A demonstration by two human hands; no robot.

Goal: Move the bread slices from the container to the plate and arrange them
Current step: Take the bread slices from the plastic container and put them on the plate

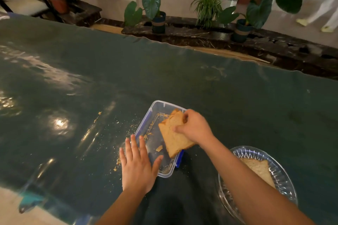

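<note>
Bread slices (173,133) are held over the clear plastic container (146,126), tilted, their lower corner reaching past the container's near right rim. The right hand (194,128) pinches them at the upper right edge, thumb on the near face and the other fingers behind. There appear to be two slices pressed together, though the exact count cannot be confirmed. The left hand (138,164) lies flat and spread, fingers apart, pressing on the container's near left corner and the counter (164,71) beside it; it grips nothing.

One slice (259,168) already lies on the clear glass plate (281,170), which stands to the right of the container, well apart from it and partly hidden by the right forearm. The container floor shows only crumbs and one small broken piece (159,148). Crumbs (117,162) are also scattered on the counter to the container's left.

Assessment of handling: the bread is light, soft and crumbly. An edge pinch lets the free end sag and risks a tear at the crust. Support from beneath, or a broader hold across the middle of the crust edge, would be safer. Pressure should be light, as the crumb dents easily. The container is light and may slide on the glossy counter; the bracing hand serves against that.
</note>
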